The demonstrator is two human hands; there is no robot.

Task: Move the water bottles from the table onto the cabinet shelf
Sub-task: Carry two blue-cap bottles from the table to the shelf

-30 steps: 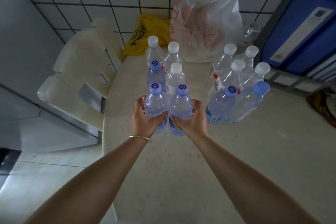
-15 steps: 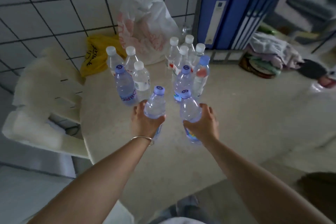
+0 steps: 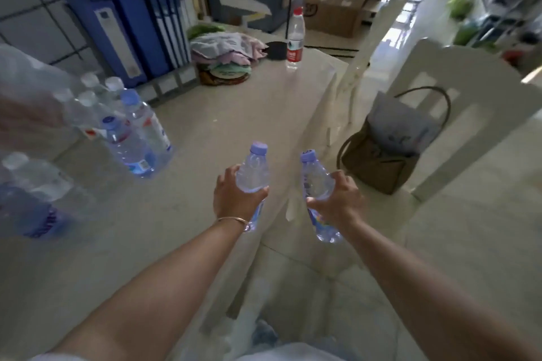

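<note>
Purple caps top the two small water bottles the person holds up in front of the body, off the table [image 3: 223, 114]: the left hand [image 3: 234, 198] has its fingers wrapped tight around the left bottle [image 3: 252, 173], and the right hand [image 3: 337, 199] has its fingers wrapped tight around the right bottle [image 3: 315, 184]. More water bottles [image 3: 132, 132] stand in a blurry bunch on the table at the left, near the blue folders [image 3: 132, 29]. Far back on the table stands one bottle with a red cap [image 3: 294, 38], and a brown bag [image 3: 381, 155] sits on a white chair [image 3: 457, 114] at the right.
</note>
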